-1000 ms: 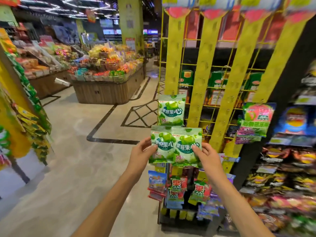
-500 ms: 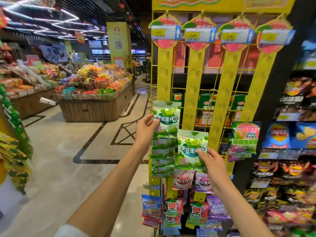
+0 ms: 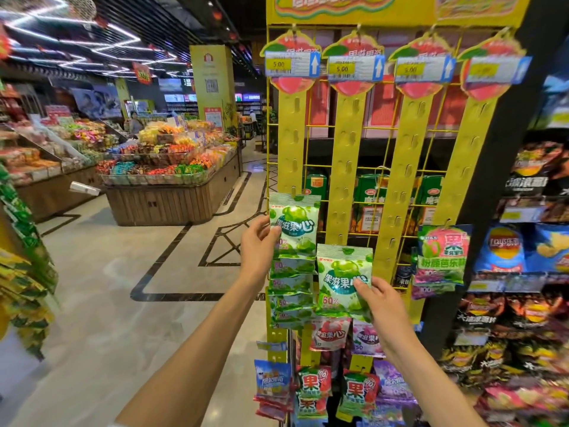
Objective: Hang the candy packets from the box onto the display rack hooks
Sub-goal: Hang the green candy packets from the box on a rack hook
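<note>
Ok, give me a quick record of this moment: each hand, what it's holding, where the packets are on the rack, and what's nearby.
left hand: pinches the top green packet at its left edge
top green packet: at a hook on the leftmost yellow strip, above a stack of green packets
right hand: holds a second green packet in front of the second strip
nearby: pink packet hanging further right

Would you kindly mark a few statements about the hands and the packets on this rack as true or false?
1. The left hand holds a green packet at the leftmost yellow strip. True.
2. The right hand is empty. False: it pinches another green packet.
3. The price tags read 5.00. True.
4. Every strip is full to the top. False: the upper hooks are bare.
</note>
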The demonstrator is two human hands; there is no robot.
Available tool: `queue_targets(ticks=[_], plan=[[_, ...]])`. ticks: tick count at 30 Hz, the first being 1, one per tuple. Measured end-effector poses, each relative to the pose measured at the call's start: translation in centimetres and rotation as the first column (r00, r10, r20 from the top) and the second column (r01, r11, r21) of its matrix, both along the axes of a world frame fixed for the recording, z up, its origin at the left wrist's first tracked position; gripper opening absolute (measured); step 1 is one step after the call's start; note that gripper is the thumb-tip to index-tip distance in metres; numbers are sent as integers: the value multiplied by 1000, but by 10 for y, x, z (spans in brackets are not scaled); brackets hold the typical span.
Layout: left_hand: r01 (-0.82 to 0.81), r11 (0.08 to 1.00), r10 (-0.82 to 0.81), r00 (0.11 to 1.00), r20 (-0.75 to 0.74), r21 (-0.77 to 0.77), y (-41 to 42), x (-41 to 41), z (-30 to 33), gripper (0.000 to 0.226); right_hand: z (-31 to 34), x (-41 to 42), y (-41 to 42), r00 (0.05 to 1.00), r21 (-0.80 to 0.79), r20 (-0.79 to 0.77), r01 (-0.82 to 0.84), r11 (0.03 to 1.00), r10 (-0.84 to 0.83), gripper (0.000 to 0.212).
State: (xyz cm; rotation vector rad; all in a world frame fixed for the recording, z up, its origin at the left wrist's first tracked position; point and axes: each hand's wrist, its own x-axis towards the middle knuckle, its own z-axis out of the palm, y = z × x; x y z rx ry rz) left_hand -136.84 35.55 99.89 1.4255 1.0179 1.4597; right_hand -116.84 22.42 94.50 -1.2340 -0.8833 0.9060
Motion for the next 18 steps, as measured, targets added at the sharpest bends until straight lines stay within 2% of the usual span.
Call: queue_targets(ticks=[5, 9, 13, 16, 18], plan=[[-72, 976, 106, 982, -159, 204, -7, -4, -3, 21, 1, -7, -2, 1000, -10, 10, -13, 1000, 13, 13], [-129, 954, 196, 952, -237, 270, -8, -7, -5, 18, 5, -11, 0, 999, 9, 17, -32, 999, 32, 17], [-154, 954, 228, 929, -290, 256, -5, -17, -11, 41, 12, -15, 5, 998, 43, 24, -56, 998, 55, 23], [-117, 945, 206, 938, -277, 305, -12, -23, -15, 41, 17, -18, 11, 997, 42, 51, -59, 997, 57, 25], [-65, 938, 168, 944, -284, 341, -19, -24, -15, 39, 24, -22, 16, 995, 45, 73, -73, 996, 70, 16]])
